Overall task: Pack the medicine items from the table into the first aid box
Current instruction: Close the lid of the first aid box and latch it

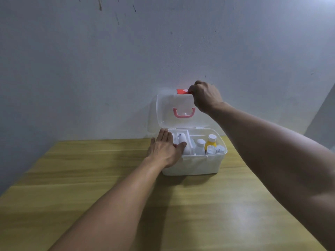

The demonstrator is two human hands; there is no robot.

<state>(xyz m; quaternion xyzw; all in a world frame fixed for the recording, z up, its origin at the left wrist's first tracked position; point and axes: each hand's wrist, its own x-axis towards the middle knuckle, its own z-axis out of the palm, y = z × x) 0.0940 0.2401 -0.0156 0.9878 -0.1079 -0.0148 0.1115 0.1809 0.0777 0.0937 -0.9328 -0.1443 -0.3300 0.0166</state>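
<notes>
Standing open, first aid box (194,164) is steadied flat-palmed by left hand (165,148).
Red latch (181,91) on lid (165,109) (upright) is pinched by right hand (205,97); bottles (200,146) are seen inside.

Two bare forearms without sleeves, each ending in unadorned hands: left hand (164,151), right hand (205,96); no gloves, rings or watch visible.
</notes>
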